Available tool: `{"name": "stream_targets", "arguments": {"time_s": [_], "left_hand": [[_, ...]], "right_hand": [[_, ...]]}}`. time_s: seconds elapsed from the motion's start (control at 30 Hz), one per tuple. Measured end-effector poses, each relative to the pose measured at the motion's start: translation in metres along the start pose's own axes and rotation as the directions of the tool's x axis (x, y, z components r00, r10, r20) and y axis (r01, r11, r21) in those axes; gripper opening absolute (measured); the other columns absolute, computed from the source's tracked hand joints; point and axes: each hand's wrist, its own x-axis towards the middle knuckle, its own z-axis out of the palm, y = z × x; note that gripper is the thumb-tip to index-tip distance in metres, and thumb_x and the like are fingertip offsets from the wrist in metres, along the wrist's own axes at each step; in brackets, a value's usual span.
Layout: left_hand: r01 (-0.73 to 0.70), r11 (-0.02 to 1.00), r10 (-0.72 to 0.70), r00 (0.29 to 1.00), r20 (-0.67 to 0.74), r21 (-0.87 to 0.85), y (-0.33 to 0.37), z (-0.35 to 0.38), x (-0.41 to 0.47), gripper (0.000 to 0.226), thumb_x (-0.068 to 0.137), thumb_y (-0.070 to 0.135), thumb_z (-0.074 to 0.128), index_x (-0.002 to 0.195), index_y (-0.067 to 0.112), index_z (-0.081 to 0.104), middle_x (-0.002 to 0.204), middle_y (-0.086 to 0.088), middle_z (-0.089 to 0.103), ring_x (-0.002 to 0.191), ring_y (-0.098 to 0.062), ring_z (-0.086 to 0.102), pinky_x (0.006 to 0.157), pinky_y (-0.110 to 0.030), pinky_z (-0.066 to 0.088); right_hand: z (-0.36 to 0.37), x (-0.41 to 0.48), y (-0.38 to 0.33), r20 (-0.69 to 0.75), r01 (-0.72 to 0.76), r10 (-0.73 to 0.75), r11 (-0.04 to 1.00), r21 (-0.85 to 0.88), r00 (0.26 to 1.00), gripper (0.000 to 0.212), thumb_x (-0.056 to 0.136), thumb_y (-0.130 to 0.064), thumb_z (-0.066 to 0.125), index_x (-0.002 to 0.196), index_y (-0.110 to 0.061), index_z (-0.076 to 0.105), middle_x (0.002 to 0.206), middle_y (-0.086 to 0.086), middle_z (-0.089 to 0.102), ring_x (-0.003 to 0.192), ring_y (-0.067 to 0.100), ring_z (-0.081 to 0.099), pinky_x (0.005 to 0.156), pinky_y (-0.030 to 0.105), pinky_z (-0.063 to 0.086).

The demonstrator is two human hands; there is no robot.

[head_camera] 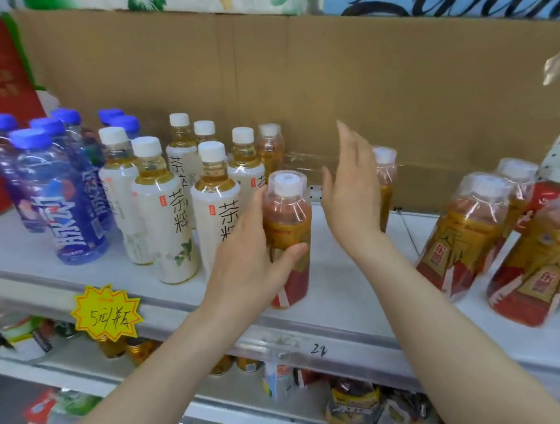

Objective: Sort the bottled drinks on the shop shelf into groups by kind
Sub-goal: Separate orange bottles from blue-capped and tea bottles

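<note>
The left hand (253, 265) holds an orange bottle (287, 218), with fingers and thumb curled round its middle. The bottle stands upright on the white shelf (348, 294), near the front edge, just right of the white bottles (166, 216). The right hand (351, 188) is wide open with straight fingers and holds nothing. It is up in the air just right of the orange bottle, not touching it. Behind the right hand stands a second bottle (386, 174) of the same kind, partly hidden. A back bottle (269, 148), also orange, stands beside the white bottles. The blue bottles (62, 205) are in a bunch at the far left. The right bottles (462, 238), orange too, are at the far right, well apart from the held one. Brown cardboard (396, 81) lines the back. A yellow tag (107, 314) hangs on the shelf edge.
</note>
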Motion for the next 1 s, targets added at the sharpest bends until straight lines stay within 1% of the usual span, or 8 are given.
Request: {"name": "stream_targets", "arguments": {"time_s": [0.07, 0.2, 0.3, 0.4, 0.57, 0.7, 0.83, 1.0], "left_hand": [[0.002, 1.0, -0.002, 1.0, -0.008, 0.011, -0.001, -0.002, 0.0, 0.081, 0.081, 0.04, 0.076, 0.145, 0.035, 0.027, 0.136, 0.025, 0.048, 0.119, 0.005, 0.048, 0.093, -0.02, 0.041], [0.017, 1.0, -0.016, 0.999, -0.037, 0.026, -0.003, -0.005, -0.001, 0.085, 0.081, 0.041, 0.077, 0.146, 0.04, 0.023, 0.136, 0.026, 0.047, 0.119, 0.009, 0.045, 0.096, -0.018, 0.041], [0.03, 0.999, -0.028, 0.998, -0.048, 0.045, -0.006, -0.005, -0.001, 0.09, 0.08, 0.042, 0.076, 0.149, 0.044, 0.017, 0.141, 0.027, 0.042, 0.127, 0.007, 0.043, 0.101, -0.016, 0.038], [0.054, 0.997, -0.052, 0.998, -0.046, 0.052, -0.005, -0.003, -0.003, 0.093, 0.081, 0.045, 0.075, 0.148, 0.048, 0.011, 0.138, 0.034, 0.035, 0.124, 0.014, 0.036, 0.097, -0.002, 0.028], [0.055, 0.997, -0.054, 0.998, -0.035, 0.045, -0.004, -0.002, -0.004, 0.09, 0.081, 0.042, 0.076, 0.149, 0.044, 0.016, 0.141, 0.029, 0.039, 0.122, 0.013, 0.037, 0.099, -0.01, 0.033], [0.038, 0.999, -0.037, 0.998, -0.042, 0.03, -0.002, 0.001, -0.005, 0.081, 0.082, 0.039, 0.075, 0.146, 0.034, 0.026, 0.134, 0.026, 0.043, 0.12, 0.007, 0.043, 0.094, -0.016, 0.038], [0.012, 1.0, -0.011, 0.998, -0.06, 0.015, -0.003, 0.004, -0.005, 0.078, 0.082, 0.038, 0.075, 0.144, 0.033, 0.028, 0.116, 0.04, 0.038, 0.107, 0.014, 0.04, 0.079, -0.006, 0.032], [0.001, 0.999, -0.002, 1.0, -0.028, -0.048, 0.008, 0.018, 0.002, 0.078, 0.081, 0.033, 0.078, 0.144, 0.03, 0.032, 0.121, 0.028, 0.043, 0.111, -0.001, 0.047, 0.088, -0.024, 0.039]], "right_hand": [[0.025, 0.02, -0.004, 0.145, -0.012, 0.004, 0.998, 0.059, 0.989, 0.066, 0.097, -0.011, 0.058, 0.156, -0.013, 0.028, 0.155, 0.013, 0.038, 0.143, 0.029, 0.035, 0.116, 0.038, 0.029], [0.08, 0.055, 0.0, 0.452, -0.273, 0.166, 0.945, 0.182, 0.877, 0.075, 0.097, -0.026, 0.064, 0.158, -0.015, 0.022, 0.159, 0.012, 0.033, 0.144, 0.03, 0.035, 0.114, 0.043, 0.033], [0.11, 0.069, 0.003, 0.553, -0.398, 0.217, 0.888, 0.232, 0.804, 0.085, 0.091, -0.038, 0.071, 0.157, -0.014, 0.024, 0.156, 0.01, 0.039, 0.142, 0.03, 0.04, 0.113, 0.047, 0.037], [0.125, 0.072, 0.003, 0.617, -0.495, 0.239, 0.822, 0.283, 0.75, 0.07, 0.091, -0.039, 0.07, 0.148, -0.017, 0.035, 0.14, 0.007, 0.055, 0.126, 0.028, 0.054, 0.102, 0.043, 0.046], [0.113, 0.061, 0.007, 0.577, -0.5, 0.28, 0.824, 0.266, 0.768, 0.058, 0.091, -0.039, 0.068, 0.135, -0.016, 0.038, 0.13, 0.01, 0.059, 0.117, 0.033, 0.059, 0.099, 0.053, 0.048], [0.059, 0.029, 0.005, 0.516, -0.428, 0.294, 0.889, 0.162, 0.805, 0.052, 0.096, -0.037, 0.06, 0.134, -0.009, 0.038, 0.131, 0.014, 0.058, 0.117, 0.034, 0.057, 0.093, 0.043, 0.048], [-0.001, -0.009, 0.01, 0.442, -0.386, 0.308, 0.917, 0.098, 0.842, 0.053, 0.095, -0.04, 0.064, 0.133, -0.011, 0.041, 0.126, 0.01, 0.061, 0.114, 0.032, 0.06, 0.089, 0.041, 0.05], [-0.064, -0.045, 0.024, 0.354, -0.413, 0.38, 0.91, 0.02, 0.854, 0.054, 0.095, -0.038, 0.064, 0.134, -0.01, 0.039, 0.126, 0.012, 0.06, 0.112, 0.033, 0.059, 0.081, 0.035, 0.043]]}}
